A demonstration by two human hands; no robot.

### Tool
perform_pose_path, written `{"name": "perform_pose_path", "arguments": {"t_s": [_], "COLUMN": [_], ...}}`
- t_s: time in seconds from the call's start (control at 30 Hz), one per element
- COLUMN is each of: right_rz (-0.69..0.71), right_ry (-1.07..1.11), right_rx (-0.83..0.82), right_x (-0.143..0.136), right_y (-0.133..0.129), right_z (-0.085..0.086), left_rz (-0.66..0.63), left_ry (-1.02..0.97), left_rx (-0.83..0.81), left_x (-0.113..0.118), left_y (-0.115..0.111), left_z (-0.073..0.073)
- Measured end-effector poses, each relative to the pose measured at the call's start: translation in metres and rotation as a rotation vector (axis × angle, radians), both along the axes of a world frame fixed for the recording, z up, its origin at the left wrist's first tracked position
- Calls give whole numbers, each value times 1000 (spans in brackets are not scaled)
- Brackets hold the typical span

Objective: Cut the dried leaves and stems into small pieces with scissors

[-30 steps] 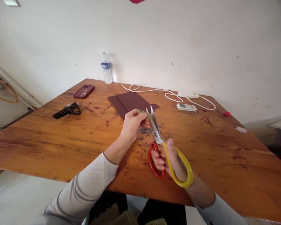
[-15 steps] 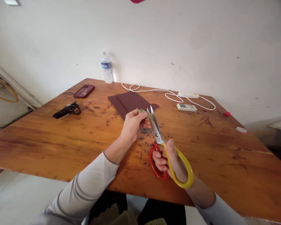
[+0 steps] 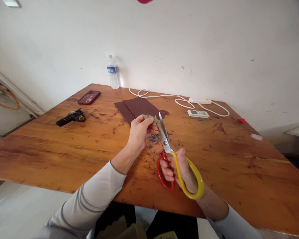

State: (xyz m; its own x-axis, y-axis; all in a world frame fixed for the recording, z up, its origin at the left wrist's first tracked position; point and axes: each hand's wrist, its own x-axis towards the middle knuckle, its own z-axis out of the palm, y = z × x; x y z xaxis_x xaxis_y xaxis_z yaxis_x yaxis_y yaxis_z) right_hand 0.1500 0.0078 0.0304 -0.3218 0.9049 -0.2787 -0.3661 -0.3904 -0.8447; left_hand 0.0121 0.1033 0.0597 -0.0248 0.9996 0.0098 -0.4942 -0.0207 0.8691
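Note:
My left hand (image 3: 139, 132) pinches a thin grey-green piece (image 3: 149, 117), perhaps a dried leaf, between thumb and fingers. My right hand (image 3: 179, 169) is closed around the scissors (image 3: 165, 143), which have one red and one yellow handle loop. Their blades are parted and point up and away, right beside the green piece. Small dark and greenish clippings (image 3: 154, 138) lie heaped and scattered on the table beneath both hands.
On the wooden table (image 3: 94, 146) are dark red sheets (image 3: 142, 107), a phone (image 3: 89, 97), a black strap-like item (image 3: 71, 117), a bottle (image 3: 113, 73), a white cable (image 3: 161, 96), a white remote-like device (image 3: 198, 114) and a red scrap (image 3: 241, 120).
The scissors and my right hand have shifted slightly left. My left hand and the green piece have also moved a little left.

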Motion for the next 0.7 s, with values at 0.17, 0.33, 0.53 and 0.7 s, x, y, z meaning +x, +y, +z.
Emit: {"name": "perform_pose_path", "arguments": {"t_s": [0.17,0.33,0.53,0.7], "right_rz": [20,27,20,19], "right_ry": [-8,15,10,9], "right_rx": [28,19,14,44], "right_x": [1,2,2,0], "right_y": [0,1,0,0], "right_z": [-2,-2,0,0], "left_rz": [39,27,-19,-7], "left_ry": [-6,8,23,13], "left_rx": [27,18,11,30], "left_x": [-1,-1,-1,1], "left_y": [1,0,-1,-1], "left_z": [0,1,1,0]}}
